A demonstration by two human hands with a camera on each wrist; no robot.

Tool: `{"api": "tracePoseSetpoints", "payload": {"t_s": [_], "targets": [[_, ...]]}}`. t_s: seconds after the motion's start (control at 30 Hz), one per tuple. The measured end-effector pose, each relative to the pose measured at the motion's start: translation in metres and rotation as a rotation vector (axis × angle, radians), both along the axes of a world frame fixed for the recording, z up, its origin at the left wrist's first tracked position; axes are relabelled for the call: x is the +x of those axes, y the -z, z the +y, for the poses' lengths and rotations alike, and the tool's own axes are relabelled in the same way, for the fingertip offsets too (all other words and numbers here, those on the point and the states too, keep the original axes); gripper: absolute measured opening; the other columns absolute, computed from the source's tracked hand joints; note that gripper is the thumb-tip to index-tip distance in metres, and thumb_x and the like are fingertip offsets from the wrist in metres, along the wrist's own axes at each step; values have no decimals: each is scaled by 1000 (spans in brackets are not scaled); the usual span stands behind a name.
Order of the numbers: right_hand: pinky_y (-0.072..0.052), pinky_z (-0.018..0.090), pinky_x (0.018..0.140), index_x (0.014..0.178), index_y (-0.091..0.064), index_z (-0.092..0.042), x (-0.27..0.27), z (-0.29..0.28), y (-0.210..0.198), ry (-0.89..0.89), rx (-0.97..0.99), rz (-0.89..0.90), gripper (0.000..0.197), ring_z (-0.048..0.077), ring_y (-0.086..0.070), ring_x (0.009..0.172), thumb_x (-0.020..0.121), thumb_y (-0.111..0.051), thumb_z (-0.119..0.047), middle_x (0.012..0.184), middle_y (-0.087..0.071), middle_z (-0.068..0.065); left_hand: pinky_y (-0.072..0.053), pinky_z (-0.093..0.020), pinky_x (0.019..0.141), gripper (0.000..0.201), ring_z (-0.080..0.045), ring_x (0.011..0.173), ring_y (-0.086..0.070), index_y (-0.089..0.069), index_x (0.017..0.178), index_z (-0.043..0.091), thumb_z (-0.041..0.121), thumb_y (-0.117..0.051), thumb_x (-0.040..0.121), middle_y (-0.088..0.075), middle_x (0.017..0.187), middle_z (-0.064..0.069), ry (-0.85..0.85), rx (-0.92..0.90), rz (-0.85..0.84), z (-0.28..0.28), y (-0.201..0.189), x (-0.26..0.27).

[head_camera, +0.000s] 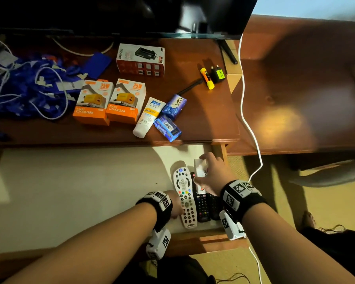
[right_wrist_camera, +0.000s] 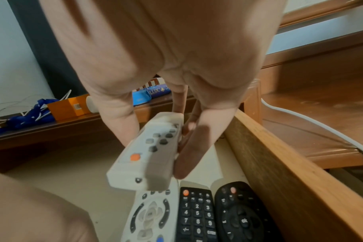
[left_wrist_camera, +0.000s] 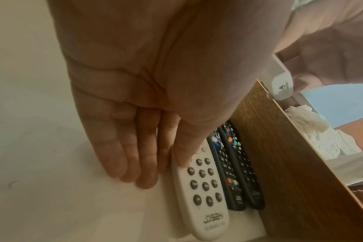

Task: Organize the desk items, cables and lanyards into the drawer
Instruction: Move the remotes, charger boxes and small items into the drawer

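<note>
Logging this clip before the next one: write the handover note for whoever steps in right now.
Left hand: fingers straight, steadying the white remote on the drawer floor.
Right hand: holds a small white remote above the two black remotes by the drawer's right wall.
Done: three remotes lie side by side in the drawer.
Left: set this remote down, then move the charger boxes, cream tube, soap packs, torch, plug, lanyards and white cables off the desk.

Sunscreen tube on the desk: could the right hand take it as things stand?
Probably not yet: the right hand grips a small white remote over the drawer. The sunscreen tube itself lies uncovered.
</note>
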State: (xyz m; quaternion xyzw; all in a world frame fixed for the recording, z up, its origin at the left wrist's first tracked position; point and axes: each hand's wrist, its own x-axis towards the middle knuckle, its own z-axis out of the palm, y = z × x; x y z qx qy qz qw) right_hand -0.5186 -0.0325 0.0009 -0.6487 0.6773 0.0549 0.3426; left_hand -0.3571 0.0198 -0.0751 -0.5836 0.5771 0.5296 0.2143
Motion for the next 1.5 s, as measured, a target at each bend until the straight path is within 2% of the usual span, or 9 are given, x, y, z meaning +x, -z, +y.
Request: {"api": "tracePoseSetpoints", "payload": {"t_s": [0.17, 0.37, 0.67, 0.77, 0.93, 1.13, 1.27, 1.33, 1.5], "targets": [[-53, 33, 88, 143, -38, -27, 20, -3, 2, -23, 76, -8, 77, 25, -63, 103, 81, -83, -38, 133, -47, 8, -53, -33, 91, 31, -26, 108, -70, -73, 119, 11, 35, -65, 100, -74, 117, -10, 60, -111, -23, -10, -23, 21], [-52, 37, 90, 139, -39, -25, 68, 10, 23, -190, 158, 10, 75, 34, -61, 112, 78, -82, -34, 133, -47, 10, -52, -28, 82, 24, -17, 88, -69, -72, 87, 22, 46, -71, 92, -75, 89, 7, -394, -376, -35, -12, -60, 117], [-61, 40, 82, 125, -42, -14, 112, 43, 60, -363, 303, 206, 63, 31, -65, 102, 80, -83, -26, 121, -56, 13, -56, -35, 81, 16, -11, 78, -71, -69, 88, 28, 41, -66, 96, -76, 79, 13, -719, -585, 71, -5, -95, 183], [-57, 35, 74, 123, -45, -10, 111, 46, 65, -372, 338, 226, 51, 30, -67, 102, 85, -77, -19, 116, -62, 13, -53, -31, 75, 18, -13, 77, -70, -68, 90, 25, 42, -66, 97, -76, 82, 9, -657, -534, 83, -8, -85, 171], [-58, 40, 88, 122, -56, -10, 101, 38, 63, -444, 319, 217, 34, 31, -66, 107, 91, -66, -21, 120, -65, 13, -51, -28, 75, 21, -16, 80, -67, -69, 93, 25, 45, -68, 94, -74, 88, 6, -457, -398, 53, -18, -53, 135], [-49, 45, 103, 141, -44, -27, 64, -1, 46, -314, 48, 170, 58, 35, -51, 124, 88, -68, -27, 134, -47, 11, -50, -29, 96, 34, -22, 116, -64, -65, 126, 27, 45, -64, 97, -68, 127, -1, -55, -237, -9, -18, -29, 80], [-41, 55, 113, 156, -20, -40, 51, -16, 56, -406, 169, 219, 90, 38, -33, 146, 85, -75, -37, 162, -28, 6, -47, -32, 98, 56, -29, 126, -60, -44, 150, 25, 41, -62, 99, -60, 143, -8, 80, -179, -23, -10, -17, 53], [-37, 60, 114, 158, -15, -43, 50, -17, 62, -451, 271, 236, 95, 36, -26, 151, 86, -77, -38, 168, -18, 0, -48, -33, 96, 62, -31, 124, -61, -38, 153, 21, 40, -62, 99, -60, 141, -11, 59, -179, -26, -8, -13, 43], [-39, 62, 111, 158, -24, -40, 41, -15, 67, -429, 288, 230, 88, 33, -39, 144, 88, -76, -31, 160, -32, 1, -50, -35, 95, 51, -30, 120, -62, -47, 143, 16, 38, -62, 98, -63, 135, -10, 31, -193, -37, -11, -11, 30]]}}
